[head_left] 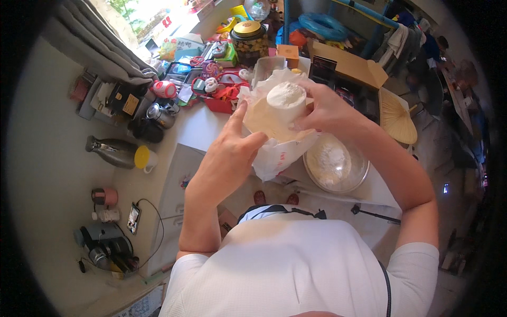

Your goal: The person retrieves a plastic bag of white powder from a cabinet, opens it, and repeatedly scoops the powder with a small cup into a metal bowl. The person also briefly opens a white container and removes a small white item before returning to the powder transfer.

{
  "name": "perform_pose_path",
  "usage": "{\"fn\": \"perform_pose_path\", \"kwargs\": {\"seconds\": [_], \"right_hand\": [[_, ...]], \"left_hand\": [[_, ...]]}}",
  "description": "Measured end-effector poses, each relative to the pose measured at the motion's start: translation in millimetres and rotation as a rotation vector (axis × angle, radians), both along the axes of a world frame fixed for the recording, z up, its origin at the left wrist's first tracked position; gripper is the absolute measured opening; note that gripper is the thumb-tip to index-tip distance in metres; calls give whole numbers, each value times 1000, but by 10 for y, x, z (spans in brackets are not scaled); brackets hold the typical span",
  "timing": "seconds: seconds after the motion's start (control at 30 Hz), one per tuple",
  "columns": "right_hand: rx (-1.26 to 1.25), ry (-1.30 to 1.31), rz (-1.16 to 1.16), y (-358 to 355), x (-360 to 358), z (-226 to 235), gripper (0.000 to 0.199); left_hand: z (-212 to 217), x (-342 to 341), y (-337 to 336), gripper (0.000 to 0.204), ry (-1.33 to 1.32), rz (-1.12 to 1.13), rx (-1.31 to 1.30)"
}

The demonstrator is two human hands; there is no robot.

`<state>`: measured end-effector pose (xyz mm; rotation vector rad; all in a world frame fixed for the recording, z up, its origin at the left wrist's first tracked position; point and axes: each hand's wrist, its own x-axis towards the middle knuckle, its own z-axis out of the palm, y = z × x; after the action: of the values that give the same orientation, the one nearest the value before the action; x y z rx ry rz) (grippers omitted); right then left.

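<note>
My right hand (330, 108) is closed round a white cup (290, 112) heaped with white flour. The cup is over the mouth of an open white bag (274, 161), which has more flour inside. My left hand (222, 158) grips the near left side of this bag, its thumb over the rim and its index finger stretched along the edge. A clear round bowl (360, 177) with a mound of flour (331, 162) in it stands just right of the bag, below my right forearm.
Behind the bag stand a lidded jar (249, 45), a red box (219, 103) and many small items. An open cardboard box (348, 66) and a woven fan (396, 119) lie to the right. On the left are a dark flask (113, 151), a yellow-lidded mug (145, 158) and a phone on a cable (134, 217).
</note>
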<state>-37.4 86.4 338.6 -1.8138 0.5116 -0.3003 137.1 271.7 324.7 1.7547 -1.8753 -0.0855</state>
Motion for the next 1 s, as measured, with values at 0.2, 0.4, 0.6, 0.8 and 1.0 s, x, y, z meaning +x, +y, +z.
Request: {"fn": "perform_pose_path", "kwargs": {"seconds": [0.2,0.4,0.6,0.8,1.0], "right_hand": [[-96,-20,-196,55,-608,289,53],[-50,44,-276,-98,-1430,-211,54],[-104,412,-366,-61,-1889,-1720,50],[-625,794,-277,25,-1648,-2096,46],[-991,723,-179,-192,-1622,-2299,49]], "left_hand": [[-45,3,-24,30,26,15,24],[-233,25,-11,25,106,-41,18],[-171,26,-54,17,-16,-45,-92],[-198,3,45,13,-24,14,-65],[-208,-7,62,13,38,17,-94]]}}
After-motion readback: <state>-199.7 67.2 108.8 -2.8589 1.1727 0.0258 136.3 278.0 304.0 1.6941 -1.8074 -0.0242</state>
